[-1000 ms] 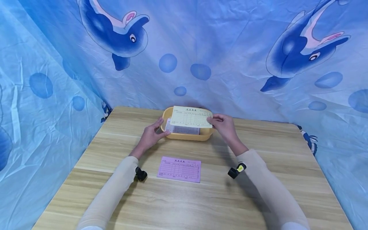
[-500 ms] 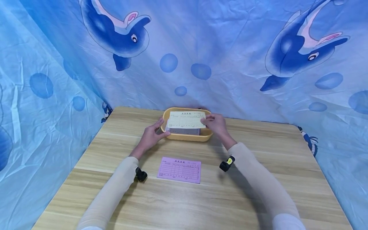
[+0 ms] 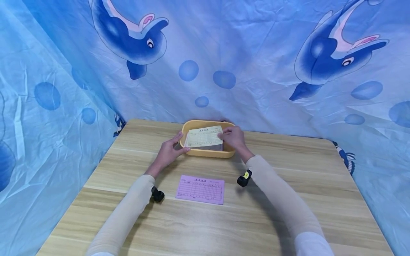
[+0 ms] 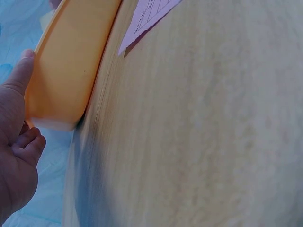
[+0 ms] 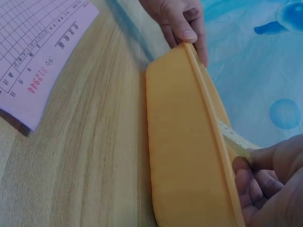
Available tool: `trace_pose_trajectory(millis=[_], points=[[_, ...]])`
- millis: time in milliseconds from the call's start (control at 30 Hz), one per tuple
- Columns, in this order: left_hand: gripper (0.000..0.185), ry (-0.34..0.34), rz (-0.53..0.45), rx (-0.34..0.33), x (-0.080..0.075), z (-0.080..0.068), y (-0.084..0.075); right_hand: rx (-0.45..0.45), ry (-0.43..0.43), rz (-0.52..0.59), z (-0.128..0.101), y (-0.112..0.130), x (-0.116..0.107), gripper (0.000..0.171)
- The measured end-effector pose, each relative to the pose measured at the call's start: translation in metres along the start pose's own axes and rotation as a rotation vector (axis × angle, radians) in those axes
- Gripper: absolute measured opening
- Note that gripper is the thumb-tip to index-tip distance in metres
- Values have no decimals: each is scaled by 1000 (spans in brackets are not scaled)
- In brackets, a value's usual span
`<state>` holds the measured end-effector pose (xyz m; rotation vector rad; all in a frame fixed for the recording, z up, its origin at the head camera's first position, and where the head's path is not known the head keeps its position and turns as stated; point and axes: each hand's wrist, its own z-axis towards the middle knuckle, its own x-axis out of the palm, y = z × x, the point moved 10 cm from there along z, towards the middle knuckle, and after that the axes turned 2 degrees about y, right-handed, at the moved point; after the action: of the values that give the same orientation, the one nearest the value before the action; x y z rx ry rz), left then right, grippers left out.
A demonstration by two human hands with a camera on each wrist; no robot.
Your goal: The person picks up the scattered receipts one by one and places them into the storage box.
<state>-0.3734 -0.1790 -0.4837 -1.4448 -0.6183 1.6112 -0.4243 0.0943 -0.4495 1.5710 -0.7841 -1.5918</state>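
Note:
A yellow-orange plastic basket (image 3: pixel 209 153) stands at the back of the wooden table. My left hand (image 3: pixel 167 153) holds its left end, thumb on the front rim and fingers around the outside. Between thumb and fingers, my right hand (image 3: pixel 235 138) pinches the right edge of a pale yellow receipt form (image 3: pixel 205 137), which slants inside the basket with its left end lower. Under it, partly hidden, lies a purple form (image 3: pixel 218 147). The right wrist view shows only a strip of the yellow form (image 5: pixel 236 137) above the rim.
A pink-purple receipt form (image 3: pixel 200 190) lies flat on the table (image 3: pixel 198 227) in front of the basket, between my forearms. Right behind the table hangs a blue cloth (image 3: pixel 256 99) with dolphins. Small black cameras (image 3: pixel 157 195) sit on both wrists.
My right hand has moved left and slightly down, bringing the yellow form from above the basket into it and tilting it. The left hand stays on the basket's end.

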Motion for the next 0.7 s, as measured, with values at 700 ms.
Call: trace_pose_trajectory(millis=[700], points=[[94, 12, -19, -12, 0, 3, 3, -48, 29, -198, 8, 9, 1, 25]])
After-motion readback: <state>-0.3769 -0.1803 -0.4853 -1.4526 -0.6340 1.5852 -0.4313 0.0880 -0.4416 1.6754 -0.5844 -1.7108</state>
